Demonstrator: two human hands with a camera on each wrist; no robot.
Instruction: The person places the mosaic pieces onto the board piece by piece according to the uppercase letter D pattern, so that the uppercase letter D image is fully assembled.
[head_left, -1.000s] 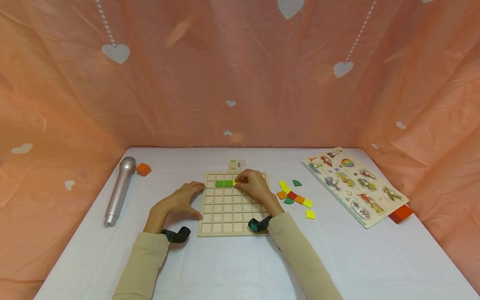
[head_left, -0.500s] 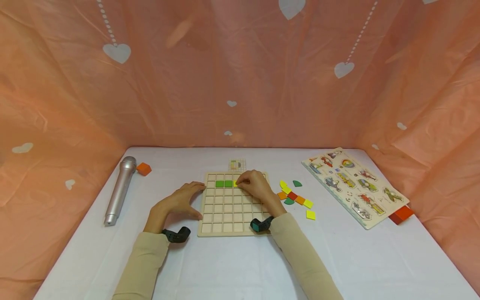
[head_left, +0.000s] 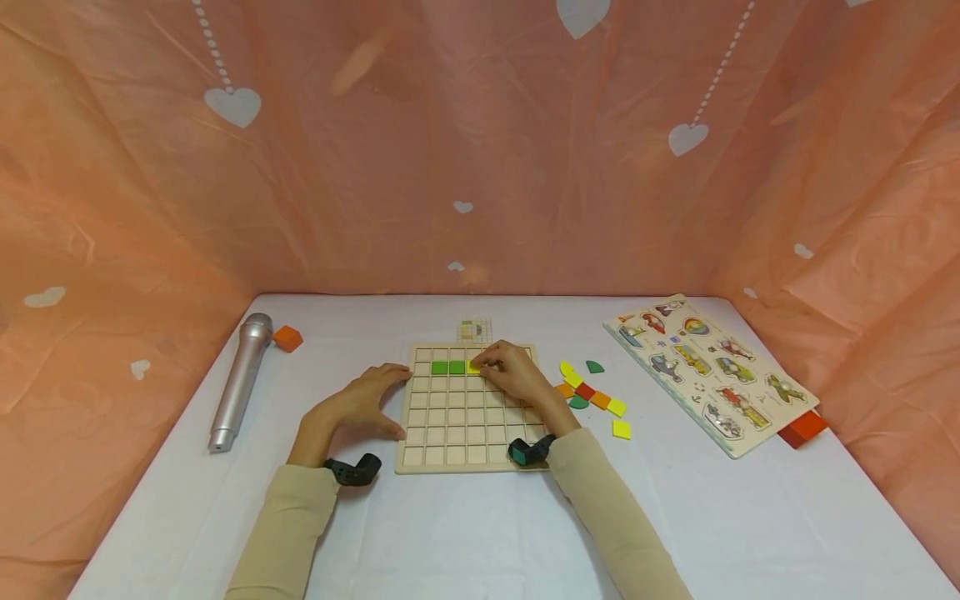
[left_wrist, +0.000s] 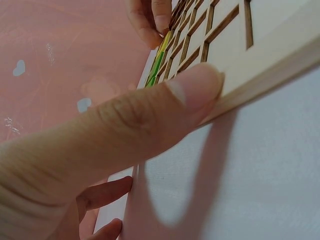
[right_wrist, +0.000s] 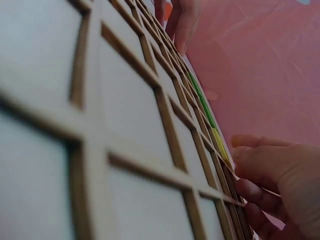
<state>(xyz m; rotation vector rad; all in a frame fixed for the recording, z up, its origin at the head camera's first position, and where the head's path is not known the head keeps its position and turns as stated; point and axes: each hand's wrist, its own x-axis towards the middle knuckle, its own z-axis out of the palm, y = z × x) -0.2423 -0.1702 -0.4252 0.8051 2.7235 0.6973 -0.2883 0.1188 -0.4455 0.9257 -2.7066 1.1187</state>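
A pale wooden grid board [head_left: 455,455] lies flat before me. My left hand [head_left: 363,400] is spread along its left side. In the left wrist view its thumb [left_wrist: 165,102] rests against the board's edge, the other fingers being lower in that view. Two green square tiles [head_left: 447,367] sit side by side in the second row from the far edge. Just right of them lies a yellow square tile [head_left: 472,367], level with the green ones. My right hand [head_left: 513,372] has its curled fingertips at this tile's right edge, covering part of it; the right wrist view shows yellow [right_wrist: 220,145] beside those fingertips.
Loose tiles [head_left: 585,390] in yellow, orange, red and green lie right of the board. A small pattern card [head_left: 475,330] is behind it. A silver microphone [head_left: 242,383] and orange block [head_left: 287,338] stand left; a picture puzzle [head_left: 705,367] over a red block [head_left: 802,428] lies right.
My right hand and wrist have shifted slightly right, and more of the yellow tile shows beside the green ones. The left hand has stayed in place.
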